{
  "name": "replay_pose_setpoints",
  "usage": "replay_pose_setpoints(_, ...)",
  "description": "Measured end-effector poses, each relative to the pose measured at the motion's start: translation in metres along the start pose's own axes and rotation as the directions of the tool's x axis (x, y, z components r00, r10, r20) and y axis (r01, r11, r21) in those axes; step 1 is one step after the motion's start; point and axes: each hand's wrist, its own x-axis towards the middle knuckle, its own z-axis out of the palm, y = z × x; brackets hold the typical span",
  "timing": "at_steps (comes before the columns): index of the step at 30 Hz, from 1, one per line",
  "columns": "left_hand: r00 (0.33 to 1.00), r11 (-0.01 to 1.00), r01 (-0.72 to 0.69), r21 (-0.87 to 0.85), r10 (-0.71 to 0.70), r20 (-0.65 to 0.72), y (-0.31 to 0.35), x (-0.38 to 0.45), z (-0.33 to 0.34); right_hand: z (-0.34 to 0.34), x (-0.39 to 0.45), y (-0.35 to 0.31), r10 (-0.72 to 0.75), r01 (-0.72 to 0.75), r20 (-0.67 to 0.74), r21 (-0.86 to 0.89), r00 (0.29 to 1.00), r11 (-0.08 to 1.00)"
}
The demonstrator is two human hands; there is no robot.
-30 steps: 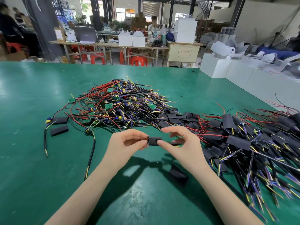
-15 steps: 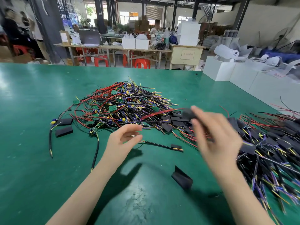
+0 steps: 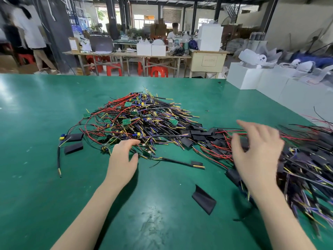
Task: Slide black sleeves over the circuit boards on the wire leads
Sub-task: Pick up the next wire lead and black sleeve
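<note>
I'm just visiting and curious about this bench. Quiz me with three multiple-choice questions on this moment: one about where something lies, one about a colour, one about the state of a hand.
1. Where does the loose black sleeve nearest the camera lie?
A. On the bare table between the two forearms
B. On top of the far wire pile
C. In the left hand

2. What colour is the table?
A. White
B. Green
C. Red

3. How is the right hand?
A. Clenched in a fist
B. Pinching a circuit board
C. Open, fingers spread, over the sleeved leads

Answers:
1 A, the sleeve lies alone on the table surface, touching neither hand.
2 B, the whole top shows green.
3 C, its fingers are loosely spread and nothing shows in them, though it is motion-blurred.
</note>
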Motion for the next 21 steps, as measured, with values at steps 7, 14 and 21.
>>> replay_pose_setpoints(7,0.983,0.951,-0.151,0.268,0.117,0.139,-0.007,-0.001,0.005,0.012,-0.023,-0.033,-0.273,0.029,0.738,0.325,0.617,0.945)
replay_pose_setpoints(14,0.965,0.949,-0.249,0.192,0.226,0.136,0.001,0.000,0.001,0.009,-0.025,-0.019,-0.268,-0.010,0.903,0.288,0.335,0.958)
replay_pose_setpoints(21,0.950,0.918,-0.295,0.266,0.252,0.184,0.004,-0.003,0.001,0.007,-0.021,-0.020,-0.240,-0.034,0.897,0.271,0.371,0.962)
